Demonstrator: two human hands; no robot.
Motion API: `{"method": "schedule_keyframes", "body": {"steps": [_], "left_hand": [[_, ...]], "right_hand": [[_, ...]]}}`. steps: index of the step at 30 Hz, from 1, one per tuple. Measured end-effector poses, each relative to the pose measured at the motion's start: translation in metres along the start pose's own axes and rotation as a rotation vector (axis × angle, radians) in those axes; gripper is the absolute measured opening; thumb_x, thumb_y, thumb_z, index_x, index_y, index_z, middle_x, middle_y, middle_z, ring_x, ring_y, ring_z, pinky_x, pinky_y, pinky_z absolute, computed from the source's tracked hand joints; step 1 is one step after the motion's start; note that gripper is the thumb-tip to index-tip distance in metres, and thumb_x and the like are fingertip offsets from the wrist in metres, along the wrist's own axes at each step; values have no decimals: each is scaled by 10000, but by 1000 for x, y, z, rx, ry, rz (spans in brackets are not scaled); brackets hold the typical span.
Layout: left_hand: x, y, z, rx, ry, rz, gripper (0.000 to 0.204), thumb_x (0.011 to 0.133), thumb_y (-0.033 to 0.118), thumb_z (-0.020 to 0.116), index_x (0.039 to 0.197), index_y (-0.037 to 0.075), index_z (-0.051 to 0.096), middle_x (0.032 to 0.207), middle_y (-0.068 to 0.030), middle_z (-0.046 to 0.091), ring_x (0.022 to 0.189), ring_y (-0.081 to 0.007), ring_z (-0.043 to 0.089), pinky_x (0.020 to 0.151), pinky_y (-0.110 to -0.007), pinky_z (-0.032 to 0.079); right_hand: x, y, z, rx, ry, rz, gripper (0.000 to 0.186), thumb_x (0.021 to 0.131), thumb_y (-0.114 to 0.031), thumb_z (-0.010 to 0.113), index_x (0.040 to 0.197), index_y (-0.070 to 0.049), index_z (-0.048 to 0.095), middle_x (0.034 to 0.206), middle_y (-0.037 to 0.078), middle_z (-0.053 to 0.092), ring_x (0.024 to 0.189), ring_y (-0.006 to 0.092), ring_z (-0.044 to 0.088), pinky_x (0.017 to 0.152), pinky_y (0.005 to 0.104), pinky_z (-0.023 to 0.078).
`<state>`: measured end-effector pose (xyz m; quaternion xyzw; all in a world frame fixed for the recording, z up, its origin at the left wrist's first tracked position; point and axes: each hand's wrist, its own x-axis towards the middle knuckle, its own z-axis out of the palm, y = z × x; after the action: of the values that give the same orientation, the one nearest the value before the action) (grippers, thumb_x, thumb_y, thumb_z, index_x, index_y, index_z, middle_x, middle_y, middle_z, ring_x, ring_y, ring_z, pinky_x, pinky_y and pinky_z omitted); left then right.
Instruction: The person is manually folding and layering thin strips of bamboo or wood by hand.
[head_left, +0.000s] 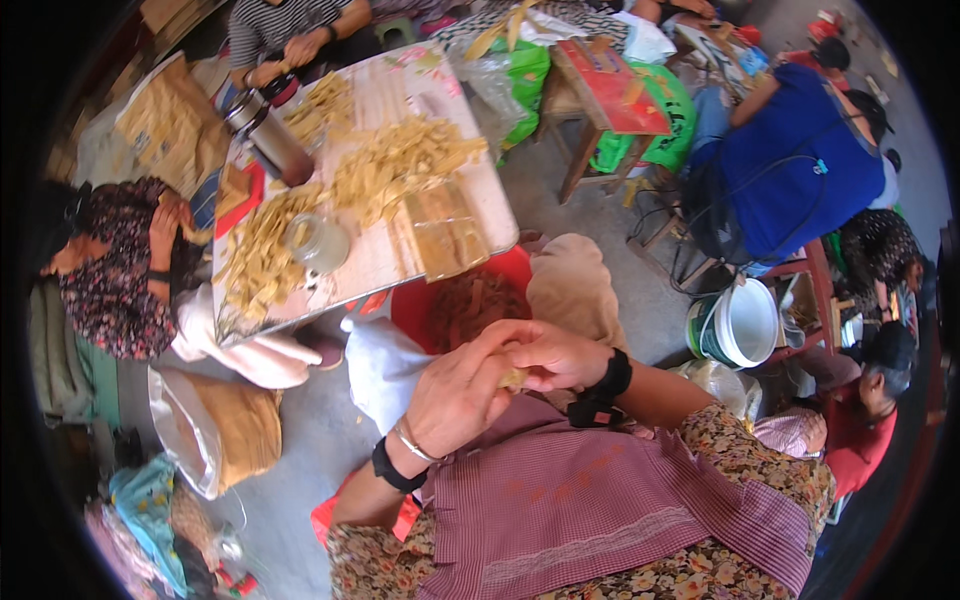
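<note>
Fingers of the left hand (455, 395) and right hand (560, 360) close together on a small yellowish piece (514, 379), above the lap and just short of the red tub (408, 315); so little of it shows that the pinch looks slight, and one slackened fingertip could drop it onto the checked apron (560, 510). Beyond the tub, a wrapped bundle (445, 232) lies at the table's (497, 208) near edge, beside its near right corner, where a knock from a raised hand might tip it off.
</note>
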<state>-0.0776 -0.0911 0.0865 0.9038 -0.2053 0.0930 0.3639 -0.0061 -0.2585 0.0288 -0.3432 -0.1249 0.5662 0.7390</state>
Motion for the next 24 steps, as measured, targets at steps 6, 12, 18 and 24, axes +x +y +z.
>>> {"method": "schedule_keyframes", "body": {"steps": [6,12,18,24], "left_hand": [[1,-20,10,-50,34,-30,156,718,46,550,864,22,503,899,-163,565,765,-348,566,625,-383,466],[-20,-49,61,-132,78,-453,117,766,95,540,860,34,506,741,-175,583,689,-359,579,583,-392,462],[-20,-58,74,-208,75,-592,124,761,80,526,855,43,455,697,-184,584,672,-362,586,579,-415,465],[-20,-64,68,-4,222,-300,162,739,74,570,842,50,448,749,-150,554,691,-338,557,595,-403,457]], "right_hand": [[11,-6,-6,78,73,-22,368,844,-127,561,1176,-43,428,745,6,511,518,57,433,460,167,354],[18,20,-11,-646,423,-15,231,780,-79,556,1001,-16,569,752,20,539,600,129,527,568,234,443],[22,38,-30,-1343,478,-449,181,744,-30,550,919,-18,596,812,102,516,710,241,542,652,291,449],[8,10,-19,-444,298,-24,181,853,-90,499,967,24,582,1019,12,513,785,81,522,674,232,447]]}}
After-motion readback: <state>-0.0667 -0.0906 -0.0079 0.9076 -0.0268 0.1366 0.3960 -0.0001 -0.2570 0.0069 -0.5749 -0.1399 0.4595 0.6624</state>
